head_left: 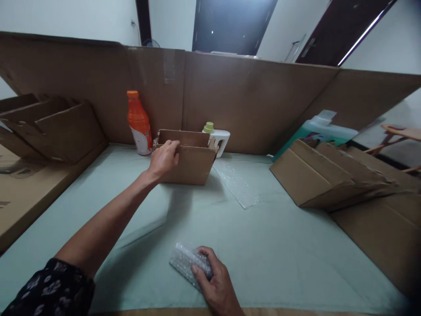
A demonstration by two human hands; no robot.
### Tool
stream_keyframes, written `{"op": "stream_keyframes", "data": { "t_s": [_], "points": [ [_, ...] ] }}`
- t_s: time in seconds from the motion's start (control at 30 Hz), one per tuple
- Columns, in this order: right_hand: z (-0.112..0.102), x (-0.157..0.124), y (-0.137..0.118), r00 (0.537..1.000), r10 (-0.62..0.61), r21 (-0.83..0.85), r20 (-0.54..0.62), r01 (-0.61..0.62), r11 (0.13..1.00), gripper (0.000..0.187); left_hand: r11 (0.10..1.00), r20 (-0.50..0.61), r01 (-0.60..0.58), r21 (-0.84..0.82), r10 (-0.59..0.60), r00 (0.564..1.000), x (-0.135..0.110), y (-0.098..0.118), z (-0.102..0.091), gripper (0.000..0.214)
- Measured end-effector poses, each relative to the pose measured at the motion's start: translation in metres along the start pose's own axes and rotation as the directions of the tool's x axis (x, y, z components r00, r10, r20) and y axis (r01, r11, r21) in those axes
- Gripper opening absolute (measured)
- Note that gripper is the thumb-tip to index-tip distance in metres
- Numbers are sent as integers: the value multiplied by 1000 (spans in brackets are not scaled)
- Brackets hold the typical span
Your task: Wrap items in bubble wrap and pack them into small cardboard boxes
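Observation:
My left hand (164, 159) reaches out to an open-topped cardboard box (189, 166) and is closed over the left end of its near wall. Close to the table's front edge, my right hand (217, 278) grips a bubble-wrapped bundle (187, 260); what lies inside the wrap cannot be made out. A flat strip of bubble wrap (238, 186) rests on the cloth to the right of the box. Behind the box stand an orange bottle (138, 123) and a white jug (222, 140) with a green cap, the jug partly hidden by the box.
Pale green cloth (263, 245) covers the table. Folded cardboard boxes (69, 131) stand on the left, and more cardboard boxes (315, 175) lean at the right before a teal jug (332, 131). A tall cardboard screen (237, 96) closes off the back.

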State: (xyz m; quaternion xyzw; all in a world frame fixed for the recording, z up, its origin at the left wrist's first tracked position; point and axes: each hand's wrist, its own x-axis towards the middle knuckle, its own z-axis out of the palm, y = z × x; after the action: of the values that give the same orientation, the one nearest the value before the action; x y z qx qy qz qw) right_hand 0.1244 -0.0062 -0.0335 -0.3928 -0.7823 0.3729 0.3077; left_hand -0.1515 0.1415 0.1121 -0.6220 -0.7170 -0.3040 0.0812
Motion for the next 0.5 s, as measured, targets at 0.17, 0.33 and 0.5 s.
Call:
{"op": "stream_keyframes", "data": {
  "t_s": [0.17,0.33,0.5],
  "points": [
    [-8,1,2,996,-50,21,76,49,999,21,993,-79,-114,-2,113,990,-33,-9,-1,20],
    [-60,27,-12,984,-158,-3,83,158,987,13,978,-127,-190,-86,179,976,-86,-7,-17,21],
    [-134,64,-61,923,-367,-157,-118,347,925,14,962,-134,-228,-152,208,969,-122,0,-34,20]
  ]
}}
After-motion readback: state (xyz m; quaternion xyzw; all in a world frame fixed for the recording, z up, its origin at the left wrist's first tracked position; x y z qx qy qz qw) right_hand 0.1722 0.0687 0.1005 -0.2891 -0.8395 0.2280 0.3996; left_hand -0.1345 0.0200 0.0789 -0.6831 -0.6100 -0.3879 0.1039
